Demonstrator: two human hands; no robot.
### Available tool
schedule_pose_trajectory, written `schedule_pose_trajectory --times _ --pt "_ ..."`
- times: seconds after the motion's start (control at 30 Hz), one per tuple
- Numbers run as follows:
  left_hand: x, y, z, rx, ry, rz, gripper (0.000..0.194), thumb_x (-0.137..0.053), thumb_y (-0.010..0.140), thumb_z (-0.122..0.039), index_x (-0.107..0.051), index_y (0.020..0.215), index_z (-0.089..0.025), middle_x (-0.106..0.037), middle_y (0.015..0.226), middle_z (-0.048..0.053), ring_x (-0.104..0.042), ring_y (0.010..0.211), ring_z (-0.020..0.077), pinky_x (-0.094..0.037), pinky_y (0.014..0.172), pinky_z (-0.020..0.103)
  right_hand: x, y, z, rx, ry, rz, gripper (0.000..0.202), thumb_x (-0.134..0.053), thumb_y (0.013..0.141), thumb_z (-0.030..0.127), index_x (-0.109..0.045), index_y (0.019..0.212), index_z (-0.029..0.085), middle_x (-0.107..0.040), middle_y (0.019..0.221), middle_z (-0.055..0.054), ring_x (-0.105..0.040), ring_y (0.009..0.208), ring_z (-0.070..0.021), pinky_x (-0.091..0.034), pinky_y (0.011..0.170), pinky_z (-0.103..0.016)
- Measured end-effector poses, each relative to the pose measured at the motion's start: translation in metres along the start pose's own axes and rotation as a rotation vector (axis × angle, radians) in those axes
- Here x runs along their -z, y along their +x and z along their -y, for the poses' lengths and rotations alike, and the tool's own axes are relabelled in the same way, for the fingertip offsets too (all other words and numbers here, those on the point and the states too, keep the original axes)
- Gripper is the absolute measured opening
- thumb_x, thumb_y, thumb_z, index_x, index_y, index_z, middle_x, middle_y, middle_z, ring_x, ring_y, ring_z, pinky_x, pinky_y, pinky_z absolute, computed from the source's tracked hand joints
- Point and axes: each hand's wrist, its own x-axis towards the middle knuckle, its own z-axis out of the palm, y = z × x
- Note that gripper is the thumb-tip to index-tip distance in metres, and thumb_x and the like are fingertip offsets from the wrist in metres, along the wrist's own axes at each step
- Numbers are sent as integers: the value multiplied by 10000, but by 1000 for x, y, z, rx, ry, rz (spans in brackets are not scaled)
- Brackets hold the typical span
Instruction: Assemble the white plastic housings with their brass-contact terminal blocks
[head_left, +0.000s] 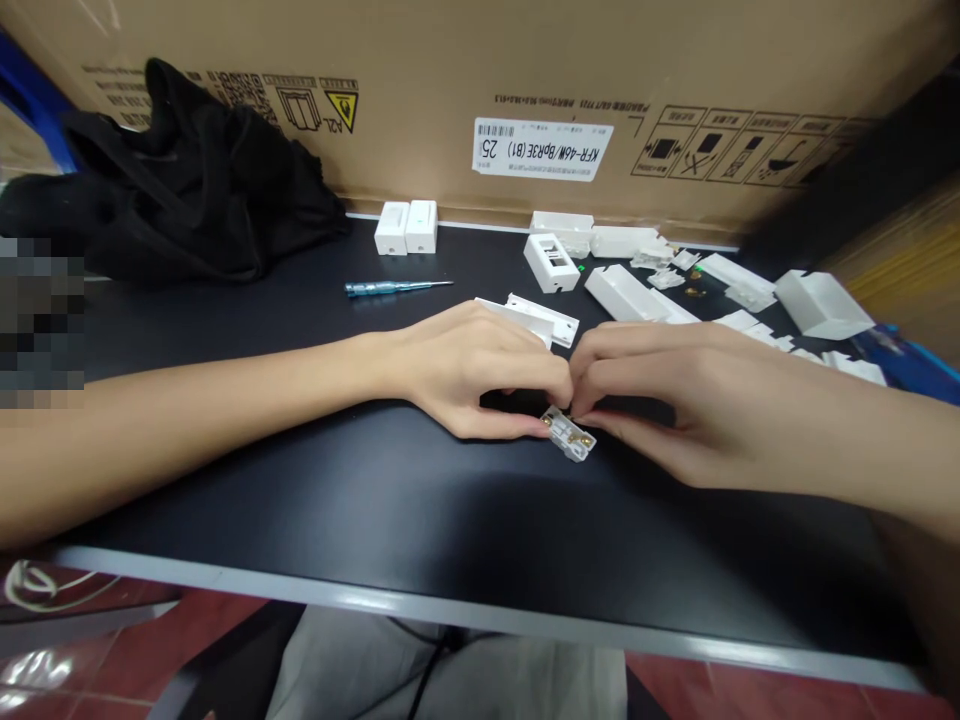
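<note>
A small white plastic switch base point(568, 434) with brass contacts inside is between my hands, just above or on the black table. My left hand point(487, 370) grips its left end, thumb in front and curled fingers behind. My right hand point(675, 395) is closed in a pinch at the part's upper right edge. Whatever sits between those right fingertips is too small and hidden to name. Right behind my left hand lie white plastic plates point(544, 318), partly covered by it.
A blue screwdriver point(397, 288) lies behind my left forearm. Two white switch boxes point(406, 228) stand near the carton point(420, 120). Several white housings point(621, 292) and small parts are spread at the back right. Black cloth point(195, 190) is heaped at the back left.
</note>
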Motion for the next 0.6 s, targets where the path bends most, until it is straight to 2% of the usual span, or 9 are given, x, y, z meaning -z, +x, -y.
schedule_pose_trajectory --times 0.2,0.4,0.6 --pt "1 2 0 44 -36 57 225 -562 1001 -374 -691 980 -191 -747 871 50 -693 802 135 -494 727 234 -2 -1 -2 51 0 -36 202 -502 933 163 -695 899 210 -681 892 -52 -625 767 -187 -445 688 -310" --pt "1 2 0 -10 -46 24 182 -587 993 -323 -695 989 -177 -745 884 51 -687 802 127 -487 721 227 -1 -1 0 63 35 -26 191 -523 917 152 -703 917 217 -693 929 -48 -637 789 -188 -447 700 -309" --pt "1 1 0 -11 -39 25 190 -584 994 -338 -707 969 -195 -744 882 40 -693 806 128 -488 712 229 -3 1 -2 79 79 -12 202 -527 887 120 -708 882 210 -697 946 -52 -648 821 -188 -457 740 -308"
